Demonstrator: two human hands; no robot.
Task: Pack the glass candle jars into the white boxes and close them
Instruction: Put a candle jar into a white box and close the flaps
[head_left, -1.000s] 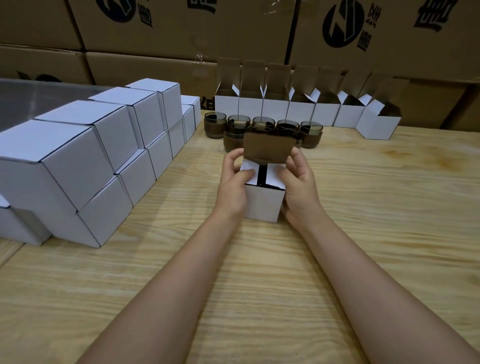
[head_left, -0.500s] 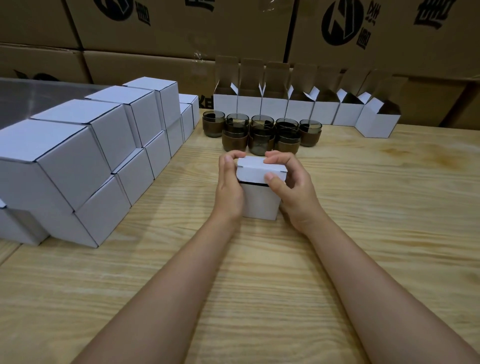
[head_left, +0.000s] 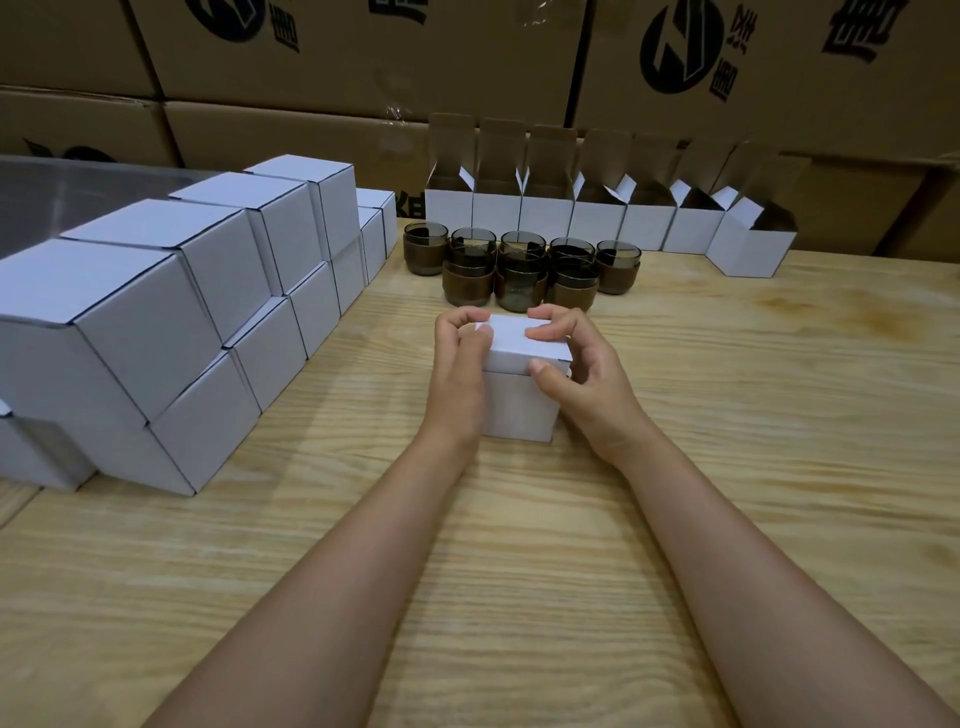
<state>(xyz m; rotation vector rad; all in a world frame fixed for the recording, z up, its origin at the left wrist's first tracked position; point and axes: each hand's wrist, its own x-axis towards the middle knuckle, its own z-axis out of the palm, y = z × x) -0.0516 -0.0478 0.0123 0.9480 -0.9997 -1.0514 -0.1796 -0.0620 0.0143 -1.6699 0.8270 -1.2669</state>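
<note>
A small white box (head_left: 519, 405) stands on the wooden table (head_left: 727, 415) in the middle of the view. Its lid is folded down flat, with a thin dark gap left at the front edge. My left hand (head_left: 460, 374) grips the box's left side, fingers curled over the lid. My right hand (head_left: 576, 364) holds the right side, fingers on the lid and thumb against the front edge. Behind the box stand several smoky brown glass candle jars (head_left: 519, 270) in two rows. The jar inside the box is hidden.
A row of open white boxes (head_left: 597, 223) with raised flaps lines the back of the table. Closed white boxes (head_left: 156, 322) are stacked two high along the left. Large brown cartons (head_left: 363, 62) form a wall behind.
The brown-lined lid stood upright a second ago. Both hands have folded it down over the box and now press it nearly flat.
</note>
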